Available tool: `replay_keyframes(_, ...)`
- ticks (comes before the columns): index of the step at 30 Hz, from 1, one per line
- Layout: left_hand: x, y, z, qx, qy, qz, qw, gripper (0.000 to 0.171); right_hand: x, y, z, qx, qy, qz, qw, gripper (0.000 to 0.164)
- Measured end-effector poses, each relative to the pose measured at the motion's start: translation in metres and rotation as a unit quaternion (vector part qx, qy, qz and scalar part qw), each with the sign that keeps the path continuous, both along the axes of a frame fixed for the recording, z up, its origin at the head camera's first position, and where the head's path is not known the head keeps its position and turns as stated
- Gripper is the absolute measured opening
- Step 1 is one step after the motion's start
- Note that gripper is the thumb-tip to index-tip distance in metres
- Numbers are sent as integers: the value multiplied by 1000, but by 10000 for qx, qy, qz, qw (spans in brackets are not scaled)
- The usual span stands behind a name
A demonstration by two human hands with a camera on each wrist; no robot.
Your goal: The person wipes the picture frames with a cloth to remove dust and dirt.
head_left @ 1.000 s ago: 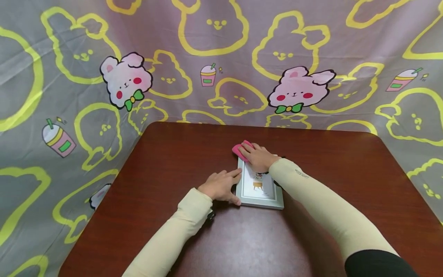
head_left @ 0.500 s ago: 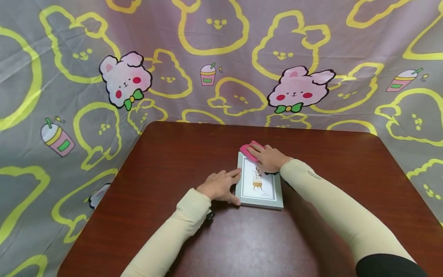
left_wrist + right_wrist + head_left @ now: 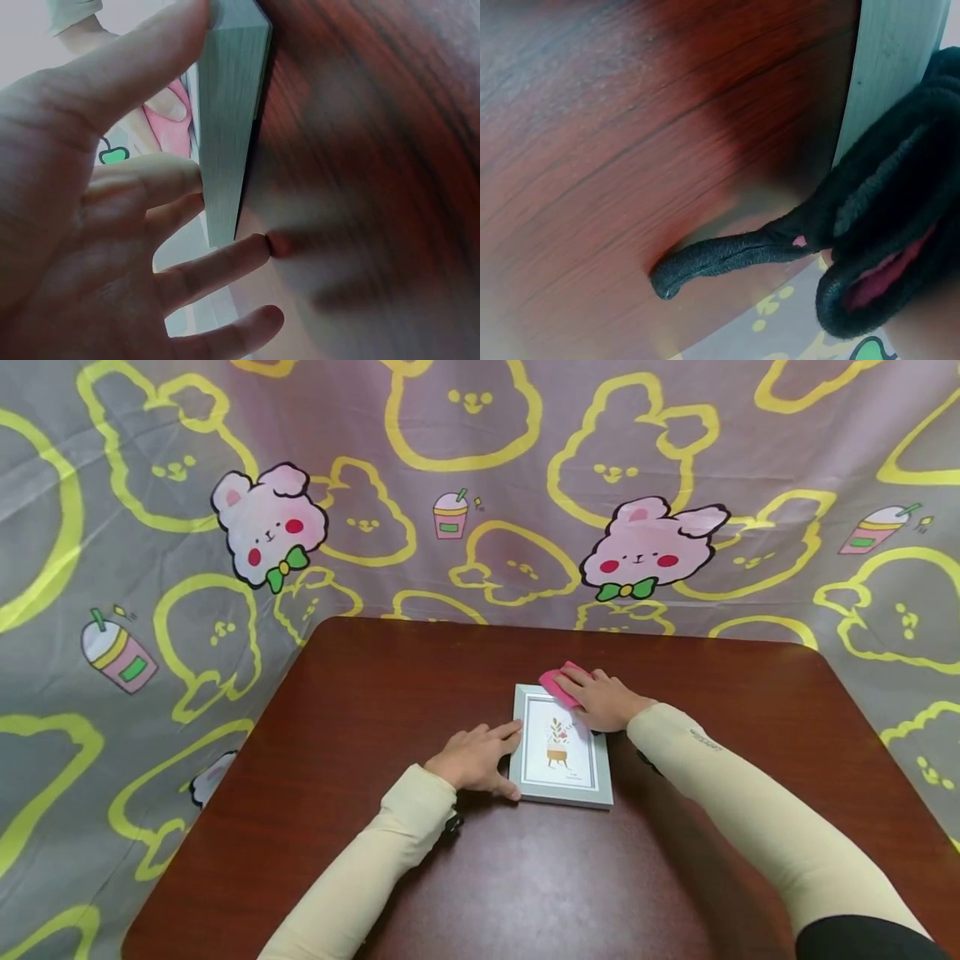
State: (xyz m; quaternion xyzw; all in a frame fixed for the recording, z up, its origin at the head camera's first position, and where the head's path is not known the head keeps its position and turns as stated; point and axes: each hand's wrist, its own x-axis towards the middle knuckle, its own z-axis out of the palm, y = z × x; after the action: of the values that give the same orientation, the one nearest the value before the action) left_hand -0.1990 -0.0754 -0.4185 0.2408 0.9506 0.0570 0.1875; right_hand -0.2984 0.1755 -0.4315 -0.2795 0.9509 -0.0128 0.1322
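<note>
On the counter (image 3: 405, 685), near its middle, lies the picture frame (image 3: 558, 756), flat and face up, its potted-plant print partly covered at the far right corner. Covering that corner is the pink cloth (image 3: 556, 686), which pokes out beyond the far edge. It could slip off there if pushed farther outward, since little of it seems to rest on the frame.

Over the cloth lies the right hand (image 3: 606, 702), fingers extended and pressing rather than wrapped; its thumb is hidden, so a pinch can't be told. With so loose a hold, the cloth might bunch or slide out from under the fingertips.

Along the frame's left side, the left hand (image 3: 477, 760) is spread wide, thumb and fingertips braced against the edge, grasping nothing. A leftward shove would meet it, but a rightward drag could skid the frame away, as no fingers back the opposite side.

Beside the right edge, a black strap (image 3: 735, 255) has a loose tail that might snag.
</note>
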Motion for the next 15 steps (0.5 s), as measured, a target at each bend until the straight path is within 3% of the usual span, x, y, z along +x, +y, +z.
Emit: replay_keyframes(15,-2,2,0,-53,-8,-22,10000,94,-1,-46,2,59,7,1,10000,73)
